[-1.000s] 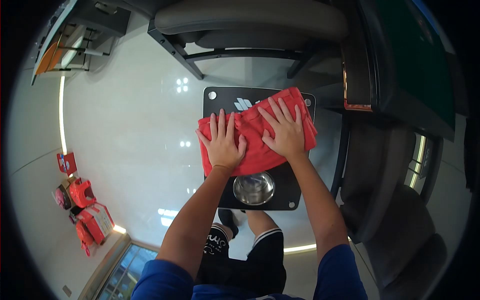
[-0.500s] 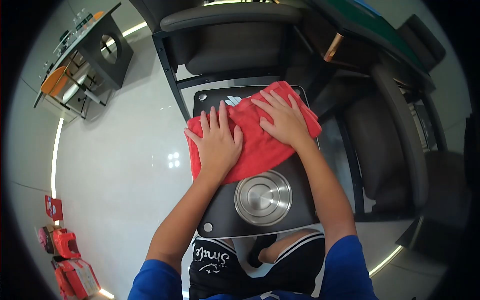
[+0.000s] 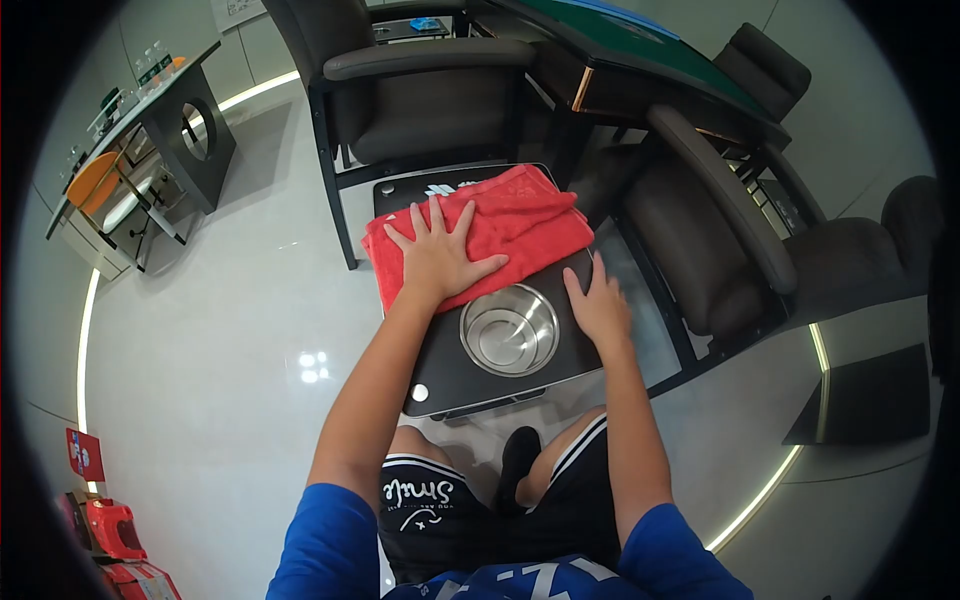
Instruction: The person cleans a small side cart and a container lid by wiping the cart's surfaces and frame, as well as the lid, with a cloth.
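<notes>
A red towel (image 3: 525, 220) lies spread with wrinkles over the far half of a small black side table (image 3: 450, 365). My left hand (image 3: 437, 262) rests flat on the towel's left part, fingers spread wide. Beside the table's right edge is my right hand (image 3: 602, 312), off the cloth, with thumb and fingers apart and nothing in it; whether it touches the tabletop I cannot tell. Between my forearms, a round stainless-steel cup well (image 3: 510, 330) sits in the near half of the tabletop. White lettering (image 3: 450, 188) shows past the towel's far edge.
Dark padded armchairs (image 3: 430, 110) (image 3: 690, 230) stand beyond and to the right of the side table. A green-topped table (image 3: 640, 60) is behind them. Far left are a grey counter (image 3: 185, 130) with bottles and an orange chair (image 3: 98, 180). Red items (image 3: 118, 528) stand at lower left.
My right hand has come off the towel and moved nearer, to the table's right edge. My left hand stays on the towel. The towel's right end has shifted, and the camera view has moved.
</notes>
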Available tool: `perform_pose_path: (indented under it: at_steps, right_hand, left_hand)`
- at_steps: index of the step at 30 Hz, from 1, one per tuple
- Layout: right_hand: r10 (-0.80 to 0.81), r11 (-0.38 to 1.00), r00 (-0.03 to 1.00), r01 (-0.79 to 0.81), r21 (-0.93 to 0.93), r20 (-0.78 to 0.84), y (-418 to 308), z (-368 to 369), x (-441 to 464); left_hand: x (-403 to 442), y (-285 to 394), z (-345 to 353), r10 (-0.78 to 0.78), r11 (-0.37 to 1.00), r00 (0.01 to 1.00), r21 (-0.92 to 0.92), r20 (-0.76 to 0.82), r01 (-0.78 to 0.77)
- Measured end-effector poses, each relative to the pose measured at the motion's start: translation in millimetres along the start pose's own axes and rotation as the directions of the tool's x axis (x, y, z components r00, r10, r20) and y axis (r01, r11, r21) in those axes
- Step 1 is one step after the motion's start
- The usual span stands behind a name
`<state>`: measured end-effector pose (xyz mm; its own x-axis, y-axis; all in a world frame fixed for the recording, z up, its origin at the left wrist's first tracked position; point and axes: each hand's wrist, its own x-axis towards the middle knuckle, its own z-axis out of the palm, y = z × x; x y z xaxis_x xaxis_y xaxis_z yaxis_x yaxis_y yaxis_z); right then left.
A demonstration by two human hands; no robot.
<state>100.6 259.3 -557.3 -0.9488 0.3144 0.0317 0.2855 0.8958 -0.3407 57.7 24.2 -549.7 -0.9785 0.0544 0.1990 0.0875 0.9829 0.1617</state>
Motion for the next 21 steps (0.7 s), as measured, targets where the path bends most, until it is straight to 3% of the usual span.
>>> perform_pose_path:
  at_steps: [6,13,15,21]
  right_hand:
    - [-0.085,0.996,0.996,0.084,-0.015,-0.031,7,-9,-4]
    - [-0.071,0.998,0.997,0.070,-0.007,-0.044,9,-8,-5]
    - [-0.083,0.996,0.990,0.080,-0.035,-0.112,6,-4,-5]
    - [-0.074,0.996,0.987,0.065,-0.065,-0.142,0,-1,-8]
  left_hand:
    - [46,-18,6,0.046,0.998,0.996,-0.055,0.076,-0.041]
    - [112,-31,20,0.114,0.993,0.992,-0.021,0.051,-0.114]
    - [121,-28,23,0.118,0.992,0.990,-0.043,0.072,-0.115]
    - [116,45,42,0.204,0.976,0.979,-0.066,-0.018,-0.205]
